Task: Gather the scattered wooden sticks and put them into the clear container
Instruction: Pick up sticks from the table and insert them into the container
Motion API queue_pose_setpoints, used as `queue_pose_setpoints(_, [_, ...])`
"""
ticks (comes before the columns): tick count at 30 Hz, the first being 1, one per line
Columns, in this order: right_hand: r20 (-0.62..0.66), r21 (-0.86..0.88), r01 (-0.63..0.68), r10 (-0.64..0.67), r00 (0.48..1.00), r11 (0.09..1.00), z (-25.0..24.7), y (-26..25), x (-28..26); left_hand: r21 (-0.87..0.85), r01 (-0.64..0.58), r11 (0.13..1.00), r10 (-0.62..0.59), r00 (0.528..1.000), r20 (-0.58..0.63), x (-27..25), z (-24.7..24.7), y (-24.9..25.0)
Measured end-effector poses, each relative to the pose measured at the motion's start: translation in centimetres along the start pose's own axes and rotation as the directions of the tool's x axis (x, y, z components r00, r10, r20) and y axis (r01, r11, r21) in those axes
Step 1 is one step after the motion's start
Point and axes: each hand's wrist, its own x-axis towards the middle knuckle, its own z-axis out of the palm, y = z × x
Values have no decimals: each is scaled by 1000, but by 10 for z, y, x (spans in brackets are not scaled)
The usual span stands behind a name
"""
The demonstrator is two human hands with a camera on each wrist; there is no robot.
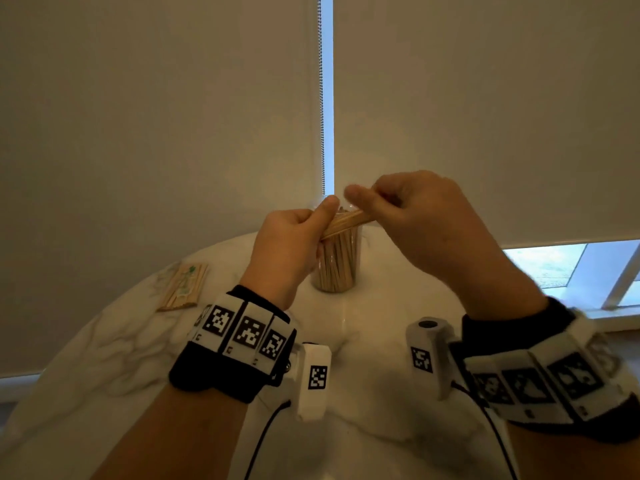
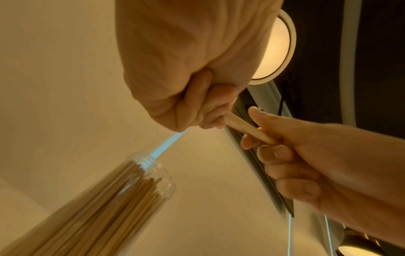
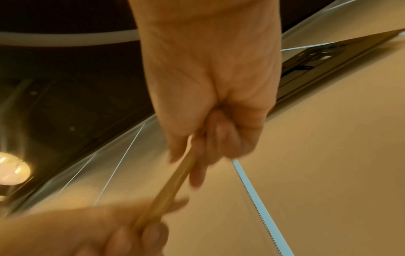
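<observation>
Marble-veined table point(image 1: 114, 344) under drawn blinds point(image 1: 156, 116): nearest the camera, my two banded wrists rise over the bare top. Beyond them my left hand point(image 1: 287, 247) and right hand point(image 1: 426, 220) share one bundle of sticks point(image 1: 346, 221), held level above the jar point(image 1: 337, 268). Left fingers point(image 2: 285, 166) and thumb are curled round one end; right fingers point(image 3: 221, 136) are clamped on the other. Below the bundle the clear jar stands upright, open-mouthed, already well filled with sticks. Farther left, near the table's edge, a flat packet of sticks point(image 1: 183, 282) lies well apart. I judge the step as squaring up a gathered bundle before loading. Next it needs tipping upright over the mouth and lowering in without snagging the sticks already inside.
</observation>
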Motion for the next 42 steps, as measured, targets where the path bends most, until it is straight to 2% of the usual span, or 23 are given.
queue_pose_setpoints(2, [206, 93, -39, 19, 978, 995, -8, 4, -1, -12, 2, 1000, -2, 1000, -31, 5, -3, -7])
queue_pose_setpoints(3, [238, 109, -55, 28, 971, 993, -10, 7, -1, -19, -6, 1000, 5, 1000, -31, 5, -1, -10])
queue_pose_setpoints(6, [146, 69, -86, 75, 986, 994, -11, 16, 2, -61, 16, 998, -18, 999, -35, 6, 6, -17])
queue_pose_setpoints(9, [-21, -15, -143, 143, 990, 990, -17, 27, 18, -145, 166, 975, -182, 978, -103, 13, 1, -30])
queue_pose_setpoints(11, [-96, -92, -166, 157, 983, 982, -17, 33, 39, -64, 220, 973, -228, 959, -166, 20, -3, -47])
queue_pose_setpoints(13, [-103, -172, -136, 120, 987, 976, -9, 41, 69, -15, 286, 958, -284, 943, -171, 31, 0, -61])
queue_pose_setpoints(15, [-26, -241, -87, 83, 996, 967, 3, 41, 96, 46, 290, 956, -283, 952, -118, 48, 7, -70])
queue_pose_setpoints(17, [124, -359, 1, 47, 991, 933, 15, 37, 117, 137, 227, 964, -221, 973, -61, 69, 17, -74])
queue_pose_setpoints(20, [383, -466, 185, 9, 924, 865, 39, 26, 134, 154, 186, 971, -191, 981, 18, 92, 32, -79])
queue_pose_setpoints(22, [483, -484, 232, 36, 875, 844, 53, 22, 138, 116, 173, 978, -179, 983, 45, 101, 38, -85])
queue_pose_setpoints(25, [556, -515, 298, 49, 830, 804, 70, 26, 142, 142, 112, 984, -117, 993, 24, 102, 39, -93])
queue_pose_setpoints(28, [561, -550, 257, 124, 819, 795, 87, 36, 142, 174, 101, 980, -109, 993, 38, 98, 38, -90])
queue_pose_setpoints(30, [628, -546, 227, 214, 748, 807, 100, 44, 140, 193, 101, 976, -111, 993, 44, 98, 37, -89])
queue_pose_setpoints(31, [640, -535, 204, 235, 731, 820, 103, 45, 139, 192, 98, 976, -108, 993, 45, 98, 37, -89])
queue_pose_setpoints(32, [635, -509, 179, 226, 739, 842, 103, 47, 138, 192, 97, 977, -107, 993, 45, 98, 37, -89])
queue_pose_setpoints(33, [607, -474, 150, 199, 769, 868, 102, 48, 138, 191, 95, 977, -105, 993, 46, 97, 36, -90])
queue_pose_setpoints(35, [475, -418, 123, 101, 874, 900, 96, 51, 138, 192, 90, 977, -100, 994, 44, 97, 36, -90])
queue_pose_setpoints(36, [401, -399, 121, 55, 914, 909, 93, 53, 136, 190, 91, 977, -101, 994, 45, 97, 36, -91])
queue_pose_setpoints(37, [361, -389, 129, 22, 932, 912, 93, 55, 134, 189, 89, 978, -99, 994, 45, 97, 37, -91])
queue_pose_setpoints(39, [409, -381, 145, 26, 912, 913, 95, 57, 130, 187, 89, 978, -99, 994, 43, 97, 36, -91])
queue_pose_setpoints(41, [490, -374, 110, 96, 866, 921, 96, 56, 132, 183, 92, 979, -101, 994, 41, 96, 36, -92])
queue_pose_setpoints(42, [492, -358, 77, 118, 862, 930, 93, 55, 133, 181, 91, 979, -100, 994, 40, 95, 36, -92])
